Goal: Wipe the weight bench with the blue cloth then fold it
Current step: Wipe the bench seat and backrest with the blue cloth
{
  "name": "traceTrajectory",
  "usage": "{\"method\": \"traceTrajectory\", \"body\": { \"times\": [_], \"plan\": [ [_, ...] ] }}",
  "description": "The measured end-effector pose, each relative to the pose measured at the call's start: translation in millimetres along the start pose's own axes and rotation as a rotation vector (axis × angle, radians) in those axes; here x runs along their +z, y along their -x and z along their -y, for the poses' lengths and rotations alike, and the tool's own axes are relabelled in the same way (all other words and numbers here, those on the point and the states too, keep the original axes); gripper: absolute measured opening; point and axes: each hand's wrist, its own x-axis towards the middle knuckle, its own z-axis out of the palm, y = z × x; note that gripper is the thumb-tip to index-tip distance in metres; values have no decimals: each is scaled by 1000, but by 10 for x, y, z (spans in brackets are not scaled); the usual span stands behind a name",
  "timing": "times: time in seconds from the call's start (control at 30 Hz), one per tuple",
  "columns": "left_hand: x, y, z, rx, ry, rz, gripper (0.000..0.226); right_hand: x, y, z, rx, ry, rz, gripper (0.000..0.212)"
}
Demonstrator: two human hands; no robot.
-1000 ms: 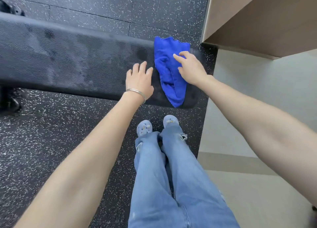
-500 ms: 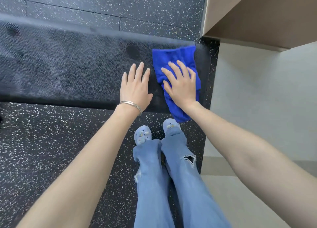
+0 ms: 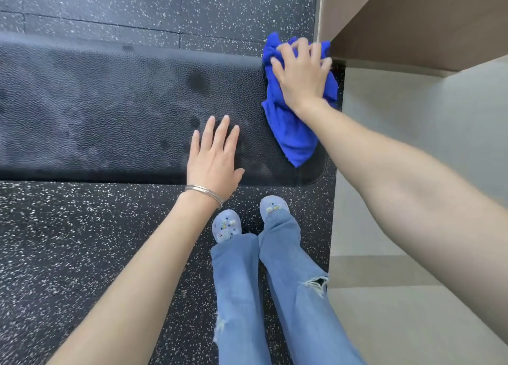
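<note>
cloth bunched at the bench's right end

nearest the camera, two legs in jeans (image 3: 286, 296) stand on the speckled floor (image 3: 68, 241), with pale blue clogs (image 3: 226, 225) close to the near edge of the bench (image 3: 110, 111).

the left hand (image 3: 213, 161) lies flat on the bench by its near edge, palm down, fingers straight and slightly spread, holding nothing. thin bangles (image 3: 204, 192) circle the wrist just off the edge.

the bench pad runs across the view, black and pebbled, with darker patches on its surface. its rounded near right corner is bare.

the cloth (image 3: 291, 128) lies crumpled along the right end of the bench, one tail reaching down toward the near right corner, the rest heaped at the far right corner. the right hand (image 3: 301, 76) presses on that far part, fingers spread wide and curled into the folds, their tips blurred.

past the right end is a pale floor (image 3: 412, 117), and a wooden panel (image 3: 412, 21) fills the far right.
</note>
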Motion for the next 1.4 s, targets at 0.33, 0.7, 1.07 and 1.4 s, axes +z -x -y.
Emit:
{"method": "traceTrajectory", "body": {
  "times": [0.33, 0.7, 1.07, 1.4],
  "plan": [
    [-121, 101, -88, 5, 40, -20, 86, -158, 668, -453, -383, -73, 394, 113],
    [-380, 155, -215, -6, 23, 25, 86, -569, 849, -348, -433, 111, 259, 61],
    [-455, 38, -321, -46, 21, 9, 83, -470, 1141, -291, -426, 165, 292, 68],
    [-278, 24, -270, -58, 14, 56, 85, -41, 1271, -237, -244, 18, 329, 75]
  ]
}}
